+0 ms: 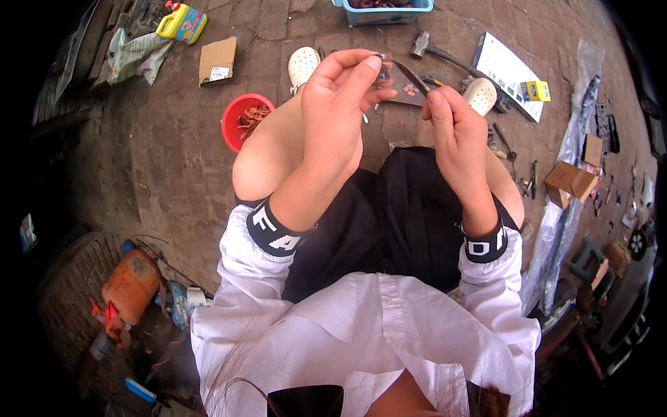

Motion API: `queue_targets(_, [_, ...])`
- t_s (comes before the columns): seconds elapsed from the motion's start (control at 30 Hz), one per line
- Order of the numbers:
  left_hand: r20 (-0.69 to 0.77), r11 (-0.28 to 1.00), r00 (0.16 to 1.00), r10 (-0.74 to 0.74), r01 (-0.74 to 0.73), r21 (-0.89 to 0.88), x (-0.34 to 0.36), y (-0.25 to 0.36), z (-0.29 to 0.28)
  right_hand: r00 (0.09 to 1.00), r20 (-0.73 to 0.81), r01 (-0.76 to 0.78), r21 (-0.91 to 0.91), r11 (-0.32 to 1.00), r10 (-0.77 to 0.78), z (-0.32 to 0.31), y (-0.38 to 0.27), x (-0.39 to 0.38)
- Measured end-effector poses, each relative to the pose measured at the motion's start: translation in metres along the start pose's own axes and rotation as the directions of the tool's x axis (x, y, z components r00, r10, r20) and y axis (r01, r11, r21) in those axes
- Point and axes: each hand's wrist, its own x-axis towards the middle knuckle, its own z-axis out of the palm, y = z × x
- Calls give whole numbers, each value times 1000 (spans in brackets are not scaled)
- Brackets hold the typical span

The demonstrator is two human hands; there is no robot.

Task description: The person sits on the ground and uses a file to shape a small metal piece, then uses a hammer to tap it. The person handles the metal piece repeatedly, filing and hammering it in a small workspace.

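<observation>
The left hand (332, 97) pinches a small shiny piece (384, 71) above the grey board's (410, 99) left edge, the right hand (455, 126) grips a dark blade (412, 75) just beside it, and scraping appears under way, the next stroke requiring a steady pinch.

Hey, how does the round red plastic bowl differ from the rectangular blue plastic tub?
The bowl is red and round; the tub is blue and rectangular. The bowl sits nearer, toward the left; the tub is farther ahead, cut by the picture's top edge. Both stand on the brick floor and hold reddish pieces.
</observation>
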Motion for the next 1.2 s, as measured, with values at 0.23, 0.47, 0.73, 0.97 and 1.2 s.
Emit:
queue_targets(0.23, [-9, 991, 996, 86, -85, 103, 2, -2, -3, 999, 20, 32, -106, 994, -30, -3, 6, 5])
queue_targets(0.47, [10, 995, 999, 31, -32, 94, 5, -3, -9, 982, -95, 152, -122, 981, -164, -7, 3, 9])
queue_targets(0.73, [39, 994, 993, -110, 110, 4, -1, -3, 2, 987, -66, -114, 342, 933, 144, -5, 0, 7])
queue_targets(0.97, [93, 988, 983, -157, 157, -1, -9, -11, 6, 996, -63, -41, 230, 972, 57, 6, -2, 7])
queue_targets(1.2, [-62, 995, 998, 7, 0, 98, -1, -11, 2, 966, -175, 160, -171, 972, -190, 6, 0, 4])
